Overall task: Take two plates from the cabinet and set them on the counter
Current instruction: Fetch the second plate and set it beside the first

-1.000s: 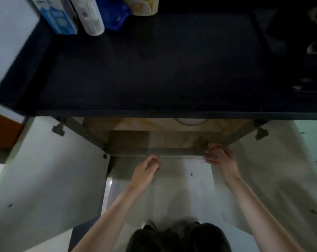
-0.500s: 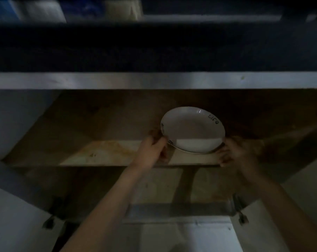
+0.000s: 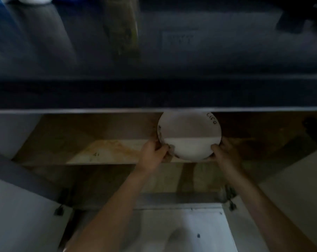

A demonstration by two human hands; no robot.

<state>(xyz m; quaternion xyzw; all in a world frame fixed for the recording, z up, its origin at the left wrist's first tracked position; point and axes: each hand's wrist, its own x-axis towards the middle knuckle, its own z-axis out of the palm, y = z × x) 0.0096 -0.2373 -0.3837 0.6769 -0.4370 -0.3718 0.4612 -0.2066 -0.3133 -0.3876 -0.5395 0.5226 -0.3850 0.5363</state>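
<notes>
A white plate (image 3: 188,135) with dark lettering on its rim is at the front of the wooden shelf (image 3: 106,151) inside the open lower cabinet. My left hand (image 3: 154,153) grips its left edge and my right hand (image 3: 225,151) grips its right edge. The plate's far part is in shadow under the counter lip. Whether a second plate lies beneath it I cannot tell. The dark counter (image 3: 154,93) runs across the view above the cabinet.
White cabinet doors stand open at the left (image 3: 17,215) and right (image 3: 299,197). Blurred containers (image 3: 121,24) stand at the back of the counter. A hinge (image 3: 58,210) shows on the left door. White floor (image 3: 181,230) lies below.
The view dropped from above the counter into the cabinet. Both hands moved from the cabinet's front edge to the plate's edges and now hold it.
</notes>
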